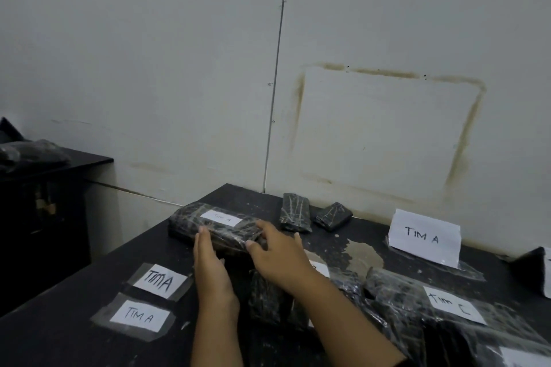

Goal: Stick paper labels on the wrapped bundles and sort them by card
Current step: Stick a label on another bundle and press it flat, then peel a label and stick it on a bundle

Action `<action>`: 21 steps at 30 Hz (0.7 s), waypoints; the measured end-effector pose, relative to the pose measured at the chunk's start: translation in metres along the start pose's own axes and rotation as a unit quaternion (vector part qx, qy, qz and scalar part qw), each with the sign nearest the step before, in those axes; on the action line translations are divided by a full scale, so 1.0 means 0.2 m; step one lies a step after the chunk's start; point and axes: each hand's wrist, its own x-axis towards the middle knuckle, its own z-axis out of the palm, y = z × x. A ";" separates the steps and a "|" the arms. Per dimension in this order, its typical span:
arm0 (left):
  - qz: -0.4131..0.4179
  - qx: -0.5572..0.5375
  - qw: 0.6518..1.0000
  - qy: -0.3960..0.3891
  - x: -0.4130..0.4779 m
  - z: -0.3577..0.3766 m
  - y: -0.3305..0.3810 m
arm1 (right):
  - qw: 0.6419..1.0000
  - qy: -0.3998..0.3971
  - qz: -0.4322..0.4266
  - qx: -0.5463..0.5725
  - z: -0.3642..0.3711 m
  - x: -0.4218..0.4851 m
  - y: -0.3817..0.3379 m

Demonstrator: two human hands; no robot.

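Near, 8 o'clock on scuffed black table [59, 337], two taped labels [140, 317]. Centre: left hand [208, 259] and right hand [277, 256] flat, fingers straight, pressing labelled bundle [214, 225]. Farther, 2 o'clock, TIM A card [425, 237] before stained wall [149, 68].

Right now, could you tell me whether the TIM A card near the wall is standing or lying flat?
Standing: the TIM A card rises from the table, its written face towards the camera.
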 end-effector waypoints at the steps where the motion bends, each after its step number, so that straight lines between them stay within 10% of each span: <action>1: 0.000 -0.006 1.000 0.003 0.00 0.00 0.00 | 1.000 -0.008 0.005 -0.020 0.00 0.01 0.00; 8: 0.051 -0.027 0.997 0.045 -0.06 0.02 0.07 | 0.988 0.069 -0.058 -0.127 0.03 -0.03 -0.06; 15: 0.102 -0.059 0.984 0.136 -0.11 -0.03 0.21 | 0.987 0.091 -0.134 -0.008 0.10 -0.14 -0.18; 21: 0.098 0.248 0.964 0.020 0.11 -0.18 0.32 | 0.989 0.052 -0.097 0.101 0.17 -0.20 -0.24</action>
